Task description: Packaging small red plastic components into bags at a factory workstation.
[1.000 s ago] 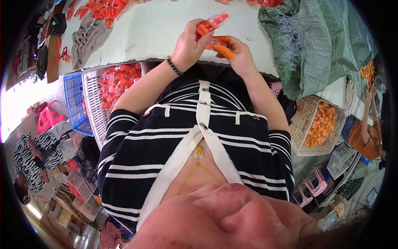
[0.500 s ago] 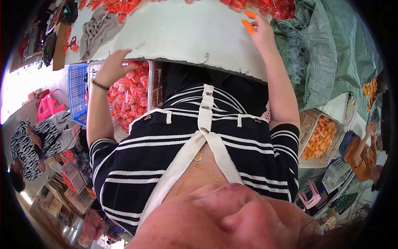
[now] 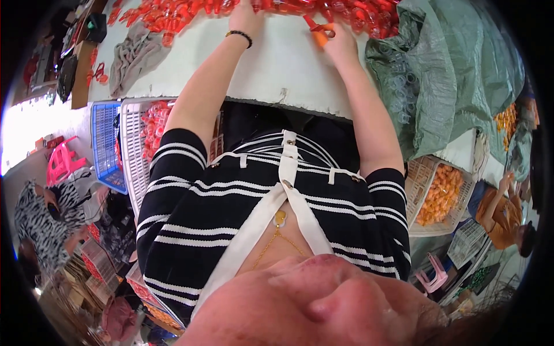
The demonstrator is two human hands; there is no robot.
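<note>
My right hand (image 3: pixel 341 47), with orange finger covers (image 3: pixel 321 38) on thumb and finger, pinches a small red pointed plastic piece (image 3: pixel 310 23) above the white table (image 3: pixel 277 69). At the top edge of the view, my left hand (image 3: pixel 247 22) reaches into a long heap of red plastic pieces (image 3: pixel 173 16). Its fingertips are cut off there, so what they hold cannot be made out. More red pieces (image 3: pixel 378 18), some with clear parts, lie just beyond my right hand.
A grey cloth (image 3: pixel 135 55) lies on the table's left. Left below stand a white crate (image 3: pixel 134 147) of red pieces and a blue crate (image 3: pixel 107 144). On the right are a green sack (image 3: pixel 444 75) with clear cups (image 3: pixel 404 86) and a crate of orange pieces (image 3: pixel 443 193). People sit farther off.
My left hand has gone from above the crate up to the red heap. My right hand has shifted left and now pinches a red plastic piece.
</note>
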